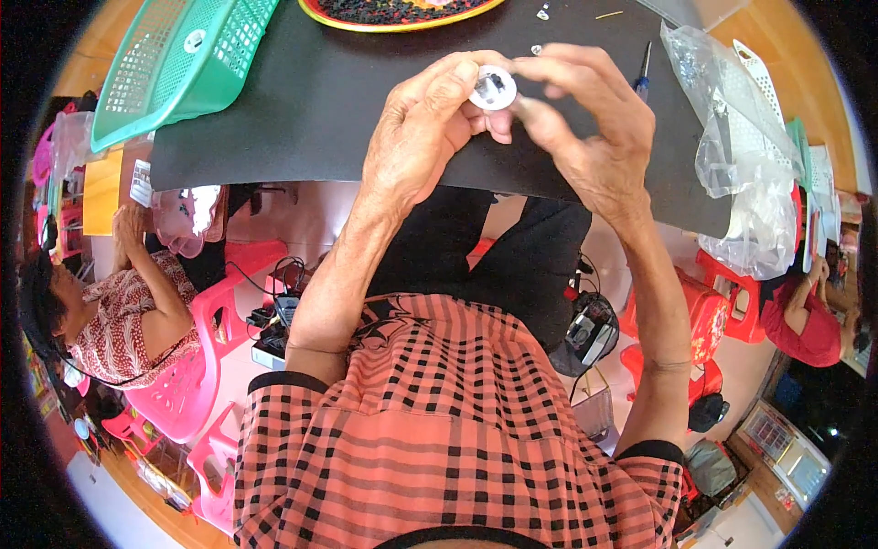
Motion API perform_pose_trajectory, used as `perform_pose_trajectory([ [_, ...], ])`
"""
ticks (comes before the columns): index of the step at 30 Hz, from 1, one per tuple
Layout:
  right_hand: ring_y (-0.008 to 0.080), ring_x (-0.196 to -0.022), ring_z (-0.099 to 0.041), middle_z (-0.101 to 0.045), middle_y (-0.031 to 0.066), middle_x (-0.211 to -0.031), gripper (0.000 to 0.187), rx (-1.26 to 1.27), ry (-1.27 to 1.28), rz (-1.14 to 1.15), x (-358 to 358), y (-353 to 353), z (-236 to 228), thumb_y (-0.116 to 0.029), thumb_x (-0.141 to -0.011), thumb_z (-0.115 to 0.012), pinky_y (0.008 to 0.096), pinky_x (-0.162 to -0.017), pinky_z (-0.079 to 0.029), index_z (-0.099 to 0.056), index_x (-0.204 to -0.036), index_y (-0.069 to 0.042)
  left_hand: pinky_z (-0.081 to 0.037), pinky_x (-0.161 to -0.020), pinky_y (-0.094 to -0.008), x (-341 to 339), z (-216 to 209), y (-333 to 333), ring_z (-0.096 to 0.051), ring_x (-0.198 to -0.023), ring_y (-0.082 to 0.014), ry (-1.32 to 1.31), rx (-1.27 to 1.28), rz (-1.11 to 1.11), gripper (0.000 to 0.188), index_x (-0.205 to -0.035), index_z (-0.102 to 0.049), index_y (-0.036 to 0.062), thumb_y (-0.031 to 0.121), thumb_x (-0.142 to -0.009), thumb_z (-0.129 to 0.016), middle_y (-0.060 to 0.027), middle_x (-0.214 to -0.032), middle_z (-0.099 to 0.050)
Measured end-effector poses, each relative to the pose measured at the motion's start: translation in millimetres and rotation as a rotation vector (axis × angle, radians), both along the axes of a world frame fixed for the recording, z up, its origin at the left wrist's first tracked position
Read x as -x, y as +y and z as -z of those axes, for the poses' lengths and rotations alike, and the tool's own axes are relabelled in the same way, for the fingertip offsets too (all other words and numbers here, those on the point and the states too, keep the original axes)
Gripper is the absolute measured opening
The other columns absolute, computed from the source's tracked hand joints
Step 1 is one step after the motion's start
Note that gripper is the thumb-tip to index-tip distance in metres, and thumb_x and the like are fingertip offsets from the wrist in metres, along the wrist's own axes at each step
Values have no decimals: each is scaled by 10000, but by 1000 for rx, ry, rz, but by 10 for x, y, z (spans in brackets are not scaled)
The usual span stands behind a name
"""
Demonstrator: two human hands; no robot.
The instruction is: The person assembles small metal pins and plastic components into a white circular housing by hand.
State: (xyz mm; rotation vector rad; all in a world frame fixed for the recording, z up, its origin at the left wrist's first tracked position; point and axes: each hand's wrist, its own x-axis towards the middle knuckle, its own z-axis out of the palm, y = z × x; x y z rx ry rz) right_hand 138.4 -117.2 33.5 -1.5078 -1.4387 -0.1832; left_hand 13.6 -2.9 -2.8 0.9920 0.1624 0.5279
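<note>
A small white round part (495, 88) with a black piece inside it is pinched by my left hand (422, 123), thumb on top and fingers beneath. Just to its right is my right hand (594, 128), its thumb and fingers apart and partly smeared by motion. The tips of that thumb and forefinger come close to the part's right edge; whether they touch it I cannot tell. Both hands are above the near half of a black tabletop (293, 119).
A green plastic basket (197, 78) stands at the table's left. At the far side lies a yellow-and-red rimmed tray (402, 26) of small black pieces. A screwdriver (644, 78) and clear plastic bags (732, 137) lie right. People sit left (137, 311) and right (805, 320).
</note>
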Motion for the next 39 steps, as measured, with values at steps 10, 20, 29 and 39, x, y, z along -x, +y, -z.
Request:
perform_pose_trajectory([
  [10, 53, -610, -520, -638, 27, -766, 215, 215, 487, 73, 105, -150, 227, -137, -860, -649, 207, -556, -434, -652, -1063, -63, -494, -776, -351, 51, -23, 10, -580, -832, -207, -148, -16, 113, 418, -1163, -519, -44, 317, -959, -462, -157, -977, -606],
  [20, 40, -592, -498, -629, 7, -727, 164, 237, 513, 64, 35, -93, 248, -120, -874, -622, 197, -510, -407, -671, -991, -16, -511, -767, -327, 23, -9, -10, -588, -822, -166, -176, 2, 43, 336, -1120, -559, -42, 246, -957, -498, -98, -952, -601],
  [29, 42, -595, -505, -617, 11, -708, 163, 280, 475, 98, 62, -85, 206, -133, -894, -596, 195, -518, -418, -675, -976, -17, -511, -756, -347, -8, 51, 38, -590, -805, -186, -225, 36, 86, 358, -1137, -536, -39, 257, -935, -527, -149, -985, -617],
  [39, 37, -607, -503, -610, 8, -704, 174, 306, 440, 136, 73, -93, 194, -148, -895, -594, 195, -530, -409, -671, -961, -7, -521, -759, -371, -56, 108, 82, -604, -800, -209, -283, 164, 144, 317, -1114, -536, -41, 228, -953, -484, -172, -976, -627],
])
